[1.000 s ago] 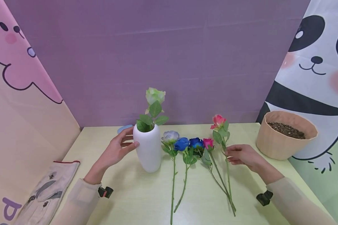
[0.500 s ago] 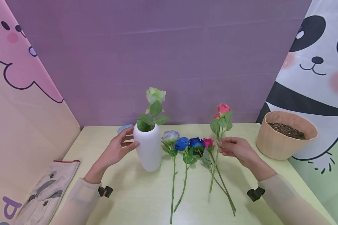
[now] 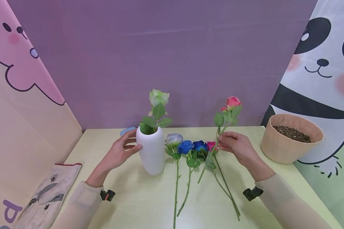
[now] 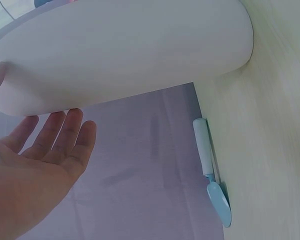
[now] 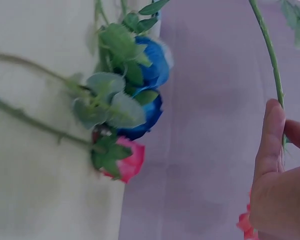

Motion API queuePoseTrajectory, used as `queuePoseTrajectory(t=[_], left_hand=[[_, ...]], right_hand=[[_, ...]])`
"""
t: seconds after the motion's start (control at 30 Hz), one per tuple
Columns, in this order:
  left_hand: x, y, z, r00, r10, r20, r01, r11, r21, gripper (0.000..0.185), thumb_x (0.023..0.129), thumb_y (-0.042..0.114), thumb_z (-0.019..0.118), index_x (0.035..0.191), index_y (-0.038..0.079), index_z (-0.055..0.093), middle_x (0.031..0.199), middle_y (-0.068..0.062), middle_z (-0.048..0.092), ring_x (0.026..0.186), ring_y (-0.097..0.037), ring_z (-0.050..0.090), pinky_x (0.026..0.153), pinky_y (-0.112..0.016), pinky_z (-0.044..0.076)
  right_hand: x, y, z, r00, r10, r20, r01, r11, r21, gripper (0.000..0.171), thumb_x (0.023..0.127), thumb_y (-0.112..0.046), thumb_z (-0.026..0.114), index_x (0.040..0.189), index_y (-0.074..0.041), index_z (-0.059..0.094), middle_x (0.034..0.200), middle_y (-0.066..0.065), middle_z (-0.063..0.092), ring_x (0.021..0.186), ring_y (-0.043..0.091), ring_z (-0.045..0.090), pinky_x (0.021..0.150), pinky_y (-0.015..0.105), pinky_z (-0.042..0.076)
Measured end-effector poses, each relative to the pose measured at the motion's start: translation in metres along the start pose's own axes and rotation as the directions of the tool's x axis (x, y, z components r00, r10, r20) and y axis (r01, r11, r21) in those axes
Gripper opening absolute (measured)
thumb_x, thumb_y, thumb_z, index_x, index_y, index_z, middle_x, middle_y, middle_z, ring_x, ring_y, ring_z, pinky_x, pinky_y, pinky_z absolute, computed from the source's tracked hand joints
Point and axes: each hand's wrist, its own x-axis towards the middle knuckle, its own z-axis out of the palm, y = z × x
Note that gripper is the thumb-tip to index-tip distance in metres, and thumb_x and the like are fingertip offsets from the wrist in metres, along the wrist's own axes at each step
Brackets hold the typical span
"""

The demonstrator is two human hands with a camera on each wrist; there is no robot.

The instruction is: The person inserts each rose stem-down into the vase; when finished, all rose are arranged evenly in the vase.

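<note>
The pink rose (image 3: 231, 102) was held above the table (image 3: 137, 197), its stem pinched just under the leaves by the right hand (image 3: 235, 147), clear of the roses lying flat. It was judged light, with a thin, springy stem; the bloom looked easily crushed, so the stem seemed the place to grip. The left hand (image 3: 118, 153) was laid, fingers straight, against the white vase (image 3: 152, 154).

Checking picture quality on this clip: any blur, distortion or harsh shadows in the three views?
Head view: sharp, evenly lit, with wide-angle bending at the edges and soft shadows under the white vase. Left wrist view: vase looms close, slightly soft. Right wrist view: blue roses blurred, right hand soft.
</note>
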Motion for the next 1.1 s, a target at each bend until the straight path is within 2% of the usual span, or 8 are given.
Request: queuePoseTrajectory(t=[0.2,0.43,0.67,0.9,1.1], left_hand=[[0.000,0.000,0.001,1.000,0.009,-0.005,-0.009,1.000,0.000,0.066,0.094,0.034,0.070,0.152,0.026,0.038,0.147,-0.005,0.049,0.133,-0.032,0.053,0.107,-0.053,0.049],[0.000,0.000,0.001,1.000,0.010,-0.007,-0.010,1.000,0.002,0.067,0.094,0.035,0.070,0.152,0.025,0.038,0.147,-0.004,0.049,0.134,-0.031,0.052,0.108,-0.053,0.048],[0.000,0.000,0.001,1.000,0.017,-0.008,-0.017,1.000,0.012,0.067,0.094,0.034,0.070,0.152,0.025,0.038,0.147,-0.005,0.050,0.134,-0.031,0.052,0.108,-0.049,0.049],[0.000,0.001,0.000,1.000,0.012,-0.006,-0.012,1.000,0.006,0.067,0.094,0.034,0.070,0.152,0.025,0.038,0.147,-0.004,0.049,0.134,-0.030,0.052,0.108,-0.050,0.049],[-0.001,0.001,0.000,1.000,0.009,-0.006,-0.009,1.000,0.004,0.067,0.094,0.033,0.070,0.152,0.025,0.038,0.147,-0.005,0.049,0.134,-0.030,0.052,0.108,-0.050,0.049]], right_hand=[[0.003,-0.008,0.008,0.999,-0.019,-0.028,0.020,0.998,0.054,0.031,0.098,-0.020,0.066,0.116,0.002,0.054,0.091,-0.006,0.071,0.082,0.007,0.072,0.083,0.024,0.061],[0.005,-0.016,0.017,0.997,-0.057,-0.060,0.063,0.992,0.107,0.028,0.098,-0.018,0.065,0.115,0.002,0.053,0.092,-0.007,0.071,0.081,0.005,0.072,0.080,0.020,0.061],[0.009,-0.023,0.026,0.993,-0.078,-0.092,0.097,0.969,0.228,0.021,0.096,-0.013,0.067,0.108,0.000,0.055,0.091,-0.005,0.073,0.080,0.008,0.073,0.080,0.021,0.061],[0.012,-0.031,0.036,0.987,-0.084,-0.134,0.118,0.956,0.269,0.018,0.096,-0.012,0.067,0.105,-0.002,0.056,0.089,-0.003,0.072,0.079,0.009,0.074,0.079,0.021,0.061],[0.012,-0.036,0.041,0.986,-0.091,-0.137,0.132,0.937,0.325,0.012,0.095,-0.010,0.068,0.101,-0.006,0.059,0.087,-0.004,0.073,0.077,0.009,0.074,0.078,0.022,0.061]])
